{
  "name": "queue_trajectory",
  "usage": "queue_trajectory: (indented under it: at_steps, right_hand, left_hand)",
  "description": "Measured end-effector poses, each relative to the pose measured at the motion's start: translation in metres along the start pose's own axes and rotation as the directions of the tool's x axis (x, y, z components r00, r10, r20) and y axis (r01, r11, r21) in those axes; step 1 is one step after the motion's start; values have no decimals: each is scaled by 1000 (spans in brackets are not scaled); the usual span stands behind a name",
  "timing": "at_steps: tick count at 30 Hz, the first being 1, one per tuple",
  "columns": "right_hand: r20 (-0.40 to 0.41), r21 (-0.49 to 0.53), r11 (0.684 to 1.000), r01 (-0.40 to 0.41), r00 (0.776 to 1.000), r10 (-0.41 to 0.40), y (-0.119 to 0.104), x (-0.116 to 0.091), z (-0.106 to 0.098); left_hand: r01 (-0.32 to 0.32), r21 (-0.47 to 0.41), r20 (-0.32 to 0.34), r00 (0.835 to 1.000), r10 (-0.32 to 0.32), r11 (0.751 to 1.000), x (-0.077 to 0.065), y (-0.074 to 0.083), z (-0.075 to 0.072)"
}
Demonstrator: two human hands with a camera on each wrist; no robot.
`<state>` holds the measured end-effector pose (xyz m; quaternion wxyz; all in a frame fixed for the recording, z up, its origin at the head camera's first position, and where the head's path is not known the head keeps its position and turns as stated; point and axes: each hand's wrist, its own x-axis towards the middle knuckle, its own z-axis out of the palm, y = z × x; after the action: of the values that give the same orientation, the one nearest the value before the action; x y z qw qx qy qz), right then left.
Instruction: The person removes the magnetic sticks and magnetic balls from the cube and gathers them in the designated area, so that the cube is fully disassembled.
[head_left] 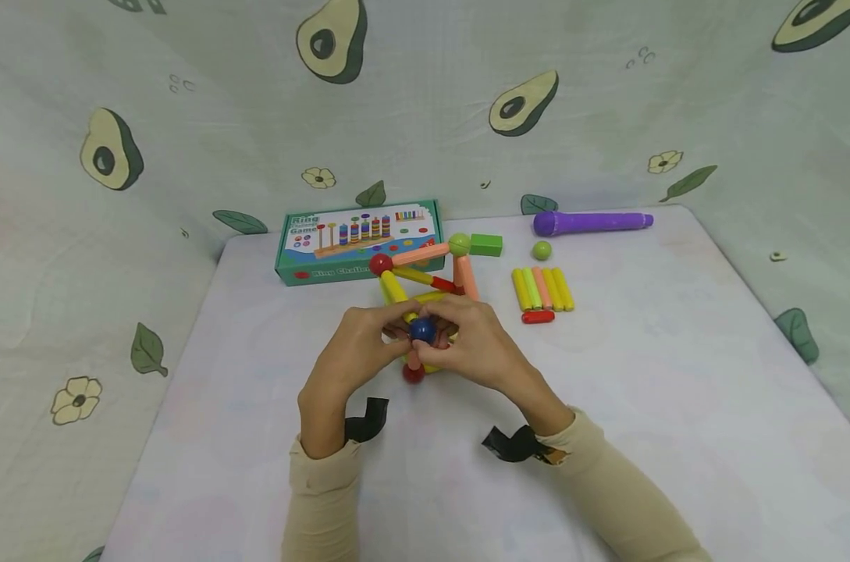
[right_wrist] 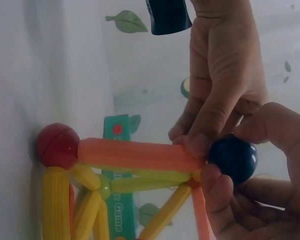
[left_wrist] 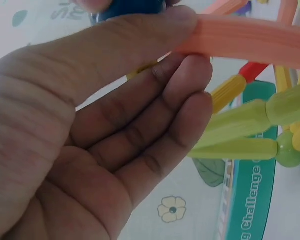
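A white table (head_left: 642, 437) fills most of the lower view, with a green box (head_left: 357, 238) lying near the back, left of centre. Just in front of it is the frame (head_left: 430, 297) – coloured sticks and balls joined up. The left hand (head_left: 357, 343) and right hand (head_left: 477, 343) are together over its near side, both pinching something. Back right there's a purple wand (head_left: 593, 223), then a tidy row of five sticks (head_left: 542, 289). Left hand has the top end of an orange stick (right_wrist: 140, 155), which stands up from the frame's near side. A green block (head_left: 486, 245) sits behind the frame, a lone red stick (head_left: 538, 317) just below the row. Right hand's got the blue ball (head_left: 422, 329) at the orange stick's top – can't tell if they touch. A loose green ball (head_left: 542, 250) lies between wand and row.
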<state>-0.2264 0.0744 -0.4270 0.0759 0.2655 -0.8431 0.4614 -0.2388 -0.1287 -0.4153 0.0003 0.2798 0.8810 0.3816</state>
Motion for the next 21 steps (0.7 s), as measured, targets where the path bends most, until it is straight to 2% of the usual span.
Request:
queue_trajectory:
  at_steps: [6,10,13,16,21]
  right_hand:
    - [-48,-18,999,40,998,-41,-4,-3,-18]
    - [-109,-79,993,83,990,-91,0,-3,-36]
    - [-155,-144,986,83,982,-106,6,-1,-50]
    - [-210,-192,981,15,976,-56,18,0,-66]
    - [-294,-223,958,-181,949,111,50,-6,-91]
  left_hand:
    - [55,-25,41,998,-54,998,-1,-1,-3]
    - [112,-25,74,991,-110,993,-3,2,-5]
    - [155,-10,89,984,-154,988,-4,4,-7]
    - [176,-1,94,980,-175,984,-6,4,-9]
    - [173,-13,99,980,-171,985,-4,4,-6]
